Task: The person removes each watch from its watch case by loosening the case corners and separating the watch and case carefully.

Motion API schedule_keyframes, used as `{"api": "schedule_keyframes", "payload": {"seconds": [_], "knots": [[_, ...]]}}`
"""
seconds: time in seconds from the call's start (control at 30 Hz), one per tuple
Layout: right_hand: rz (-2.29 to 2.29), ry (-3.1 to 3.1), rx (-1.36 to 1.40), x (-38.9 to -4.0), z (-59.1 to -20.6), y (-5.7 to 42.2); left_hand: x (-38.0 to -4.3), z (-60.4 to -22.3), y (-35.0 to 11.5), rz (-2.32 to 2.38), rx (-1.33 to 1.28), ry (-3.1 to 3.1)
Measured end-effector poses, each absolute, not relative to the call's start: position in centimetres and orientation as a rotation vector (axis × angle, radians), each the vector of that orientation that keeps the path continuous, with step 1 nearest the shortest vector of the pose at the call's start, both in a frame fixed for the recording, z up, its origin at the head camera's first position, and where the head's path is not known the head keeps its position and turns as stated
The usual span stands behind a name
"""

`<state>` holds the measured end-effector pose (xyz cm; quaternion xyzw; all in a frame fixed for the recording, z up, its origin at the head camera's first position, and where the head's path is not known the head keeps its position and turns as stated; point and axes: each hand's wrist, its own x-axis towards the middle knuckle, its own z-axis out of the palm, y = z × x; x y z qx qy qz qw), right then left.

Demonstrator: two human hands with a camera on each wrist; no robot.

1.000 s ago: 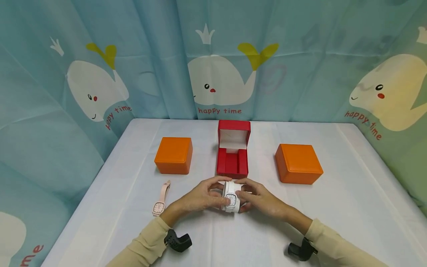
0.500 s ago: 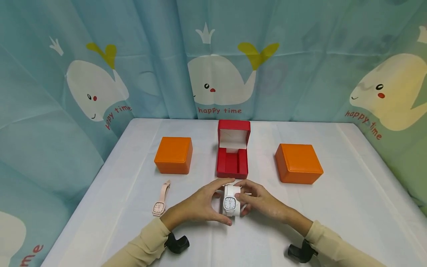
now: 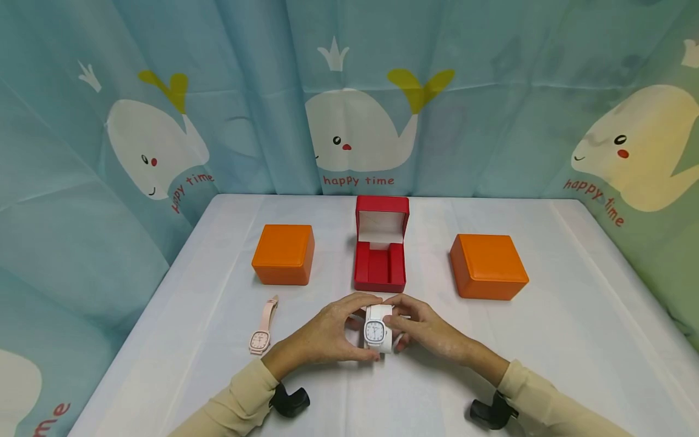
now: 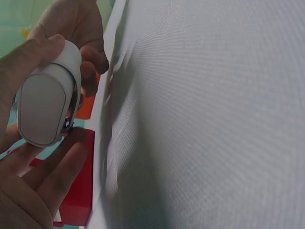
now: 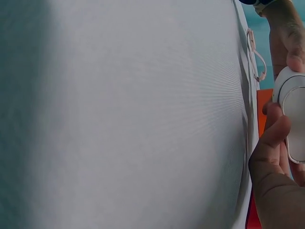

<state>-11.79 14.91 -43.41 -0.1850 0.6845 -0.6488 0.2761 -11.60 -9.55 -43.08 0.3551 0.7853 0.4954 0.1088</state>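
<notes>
Person in long sleeves, plain cream-beige cloth, creased, ending at the wrists: left sleeve (image 3: 229,397) at lower left of the head view, right sleeve (image 3: 557,403) at lower right. Left wrist camera (image 3: 292,403) black, chunky, curved body, stubby end; right wrist camera (image 3: 494,414) also black, similar shape, by the cuff. Left grip (image 3: 330,332) and right grip (image 3: 434,332) are bare human hands. Pale cuff sliver, right wrist view, upper right.

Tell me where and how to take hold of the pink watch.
Probably best to pinch the pink watch across its narrow strap, coming from above and the left: the strap stretches away from the dial with two long edges, and the left wrist sits close on the dial's right.
</notes>
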Motion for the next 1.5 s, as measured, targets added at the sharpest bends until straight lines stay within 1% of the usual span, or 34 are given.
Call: {"api": "schedule_keyframes", "payload": {"seconds": [0.47,0.77,1.13,1.5], "knots": [[-1.754,1.887,-0.557,-11.7,-43.3,15.4,-11.7,-42.8,-9.3,1.51,1.073,2.307],[-1.749,1.889,-0.602,-11.2,-42.8,15.3,-11.9,-42.7,-9.1,1.459,1.156,2.355],[-1.79,1.887,-0.586,-11.1,-43.0,15.3,-11.8,-42.4,-9.0,1.45,1.124,2.346],[-1.852,1.873,-0.492,-11.5,-43.3,15.4,-11.5,-42.7,-8.4,1.56,1.032,2.259]]}}
